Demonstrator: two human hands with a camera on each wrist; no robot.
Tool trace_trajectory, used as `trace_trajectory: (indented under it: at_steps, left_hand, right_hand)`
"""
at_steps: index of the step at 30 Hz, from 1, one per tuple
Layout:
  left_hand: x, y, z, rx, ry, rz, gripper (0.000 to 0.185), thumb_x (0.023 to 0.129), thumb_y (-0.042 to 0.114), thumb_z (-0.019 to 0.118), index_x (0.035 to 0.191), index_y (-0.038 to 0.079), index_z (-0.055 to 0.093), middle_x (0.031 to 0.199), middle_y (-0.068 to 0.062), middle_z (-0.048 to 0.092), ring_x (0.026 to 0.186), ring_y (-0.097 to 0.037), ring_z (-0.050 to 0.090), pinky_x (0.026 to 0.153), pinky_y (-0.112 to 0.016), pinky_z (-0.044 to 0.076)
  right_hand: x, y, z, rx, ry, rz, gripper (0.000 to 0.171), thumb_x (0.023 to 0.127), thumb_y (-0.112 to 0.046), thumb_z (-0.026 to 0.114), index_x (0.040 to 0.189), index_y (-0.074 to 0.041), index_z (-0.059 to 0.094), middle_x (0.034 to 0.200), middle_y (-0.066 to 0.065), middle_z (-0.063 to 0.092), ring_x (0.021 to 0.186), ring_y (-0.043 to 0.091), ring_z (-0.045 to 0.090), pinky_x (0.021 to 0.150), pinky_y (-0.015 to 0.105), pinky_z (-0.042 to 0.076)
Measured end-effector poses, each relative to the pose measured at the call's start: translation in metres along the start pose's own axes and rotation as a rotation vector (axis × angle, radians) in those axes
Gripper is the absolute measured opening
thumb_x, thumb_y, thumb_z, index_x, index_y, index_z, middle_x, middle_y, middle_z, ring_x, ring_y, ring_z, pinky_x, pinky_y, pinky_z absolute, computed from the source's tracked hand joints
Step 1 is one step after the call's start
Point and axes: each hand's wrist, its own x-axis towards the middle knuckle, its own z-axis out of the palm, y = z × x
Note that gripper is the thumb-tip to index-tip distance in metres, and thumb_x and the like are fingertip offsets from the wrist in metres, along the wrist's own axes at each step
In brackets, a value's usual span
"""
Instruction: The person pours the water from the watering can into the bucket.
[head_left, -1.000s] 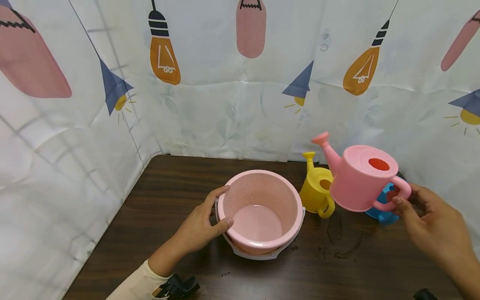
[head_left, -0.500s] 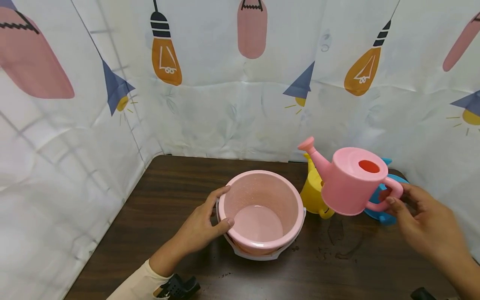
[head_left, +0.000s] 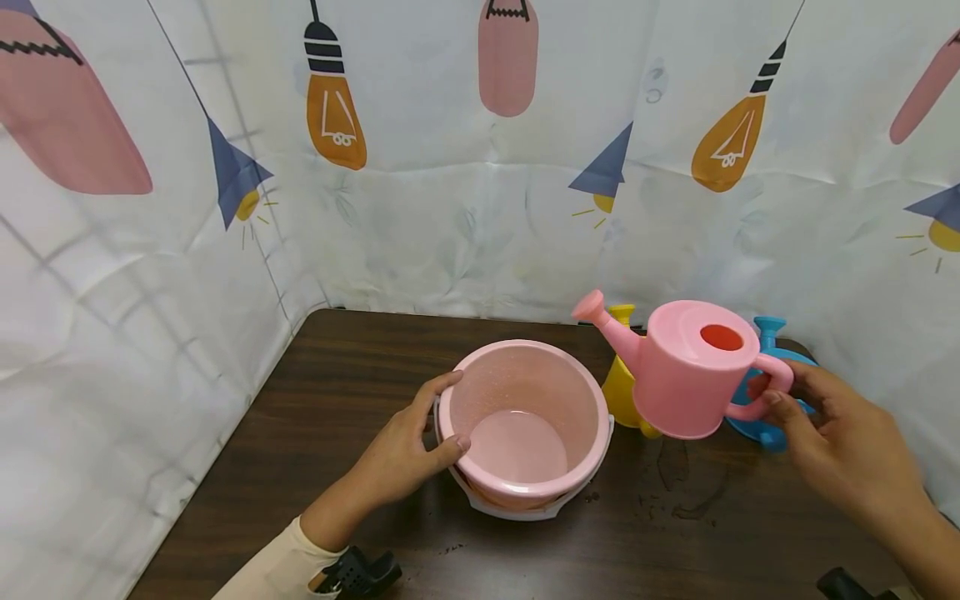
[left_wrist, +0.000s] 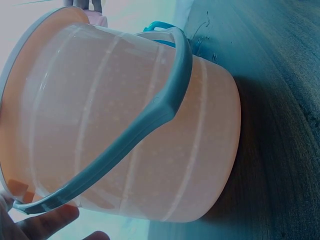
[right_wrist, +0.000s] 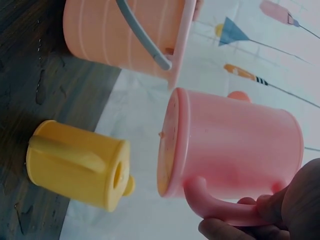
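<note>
My left hand (head_left: 401,450) holds the rim of a pink bucket (head_left: 525,450) at its left side, thumb over the edge. The bucket stands upright with water in the bottom, and its grey handle (left_wrist: 165,102) hangs down outside. With my right hand (head_left: 847,429) I grip the handle of a pink watering can (head_left: 686,375), held up off the table right of the bucket, spout toward the left. Behind it, partly hidden in the head view, a yellow watering can (right_wrist: 75,165) stands on the table. A blue watering can (head_left: 768,354) is partly covered by the pink can and my right hand.
Drips of water (head_left: 697,504) lie on the dark wooden table (head_left: 360,358), right of the bucket. A white curtain (head_left: 420,225) printed with lamps and bulbs hangs behind the table and along its left. A black strap (head_left: 363,575) is on my left wrist.
My right hand has carried the pink watering can left and slightly down, bringing its spout nearer the bucket and covering more of the yellow can. My left hand stays on the rim.
</note>
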Motion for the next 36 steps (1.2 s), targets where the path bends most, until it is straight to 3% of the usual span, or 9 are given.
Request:
trace_trajectory:
  at_steps: [5, 11, 21, 24, 28, 36]
  left_hand:
    - [0.000, 0.000, 0.000, -0.009, 0.000, 0.005, 0.075, 0.093, 0.042, 0.068, 0.157, 0.034, 0.031, 0.147, -0.016, 0.051, 0.118, -0.029, 0.064, 0.093, -0.049, 0.052]
    - [0.000, 0.000, 0.000, -0.014, -0.003, 0.006, 0.075, 0.093, 0.041, 0.069, 0.157, 0.035, 0.031, 0.148, -0.015, 0.050, 0.119, -0.028, 0.064, 0.093, -0.048, 0.052]
    - [0.000, 0.002, 0.000, -0.006, -0.005, -0.005, 0.075, 0.092, 0.042, 0.069, 0.157, 0.035, 0.031, 0.149, -0.014, 0.049, 0.120, -0.027, 0.063, 0.094, -0.048, 0.052]
    - [0.000, 0.002, 0.000, -0.002, -0.007, -0.011, 0.075, 0.092, 0.043, 0.069, 0.157, 0.036, 0.031, 0.149, -0.014, 0.049, 0.120, -0.027, 0.063, 0.094, -0.048, 0.052]
    - [0.000, 0.002, -0.001, -0.002, -0.009, -0.013, 0.075, 0.092, 0.043, 0.069, 0.157, 0.036, 0.031, 0.149, -0.014, 0.049, 0.120, -0.026, 0.063, 0.094, -0.048, 0.052]
    - [0.000, 0.002, 0.000, -0.006, -0.006, -0.011, 0.075, 0.092, 0.042, 0.069, 0.157, 0.036, 0.031, 0.150, -0.014, 0.048, 0.120, -0.027, 0.063, 0.095, -0.049, 0.051]
  right_hand:
    - [0.002, -0.003, 0.002, 0.019, 0.011, -0.051, 0.030, 0.097, -0.015, 0.071, 0.127, -0.013, 0.069, 0.094, -0.034, 0.063, 0.071, -0.012, 0.053, 0.055, 0.018, 0.041]
    - [0.004, -0.008, 0.005, 0.043, 0.004, -0.098, 0.032, 0.096, -0.007, 0.070, 0.127, -0.015, 0.069, 0.101, -0.039, 0.060, 0.083, -0.020, 0.051, 0.058, 0.015, 0.042]
    - [0.008, -0.012, 0.008, 0.025, -0.015, -0.125, 0.033, 0.096, -0.005, 0.070, 0.128, -0.012, 0.068, 0.098, -0.035, 0.060, 0.075, -0.008, 0.052, 0.059, 0.013, 0.041]
    - [0.010, -0.013, 0.008, 0.023, -0.025, -0.133, 0.034, 0.095, -0.002, 0.070, 0.129, -0.009, 0.067, 0.101, -0.013, 0.071, 0.075, -0.005, 0.051, 0.062, 0.010, 0.041]
    - [0.012, -0.017, 0.008, 0.013, -0.044, -0.147, 0.036, 0.095, 0.000, 0.069, 0.130, -0.007, 0.065, 0.102, 0.012, 0.071, 0.068, 0.001, 0.050, 0.063, 0.008, 0.040]
    - [0.018, -0.022, 0.009, -0.017, -0.043, -0.198, 0.042, 0.092, 0.000, 0.073, 0.131, -0.012, 0.066, 0.106, 0.011, 0.070, 0.071, 0.000, 0.052, 0.068, 0.004, 0.043]
